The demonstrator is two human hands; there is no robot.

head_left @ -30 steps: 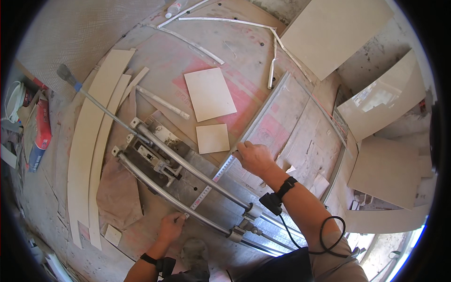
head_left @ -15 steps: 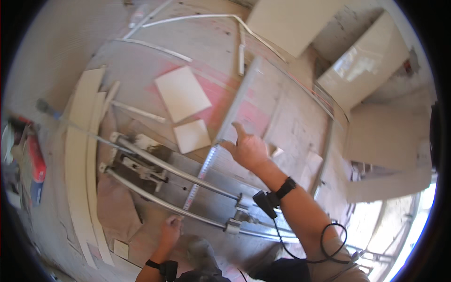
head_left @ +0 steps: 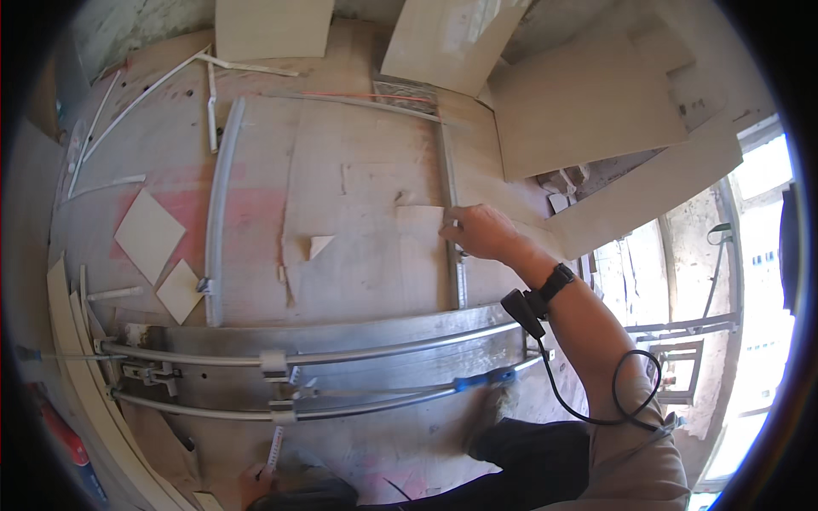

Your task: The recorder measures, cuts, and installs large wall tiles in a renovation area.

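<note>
- Left hand (head_left: 256, 484): fingers closed on the near end of a white measuring strip (head_left: 275, 447), beside the tile cutter (head_left: 273, 366) with its 2 rails.
- Right hand (head_left: 484, 232): fingers partly curled at a metal bar (head_left: 451, 166); I cannot tell whether they grip it.
- 2 small tiles (head_left: 150, 237) lie beyond the cutter, at left.

No words or numbers can be read on anything in view. Small marks are borne by the narrow white strip (head_left: 275, 447) at the left hand (head_left: 254, 485) and by the pale strip (head_left: 462, 285) just below the right hand (head_left: 484, 232), but they are too fine to be made out. In the reddish patch (head_left: 247, 223) on the floor, no legible lettering is shown.
</note>
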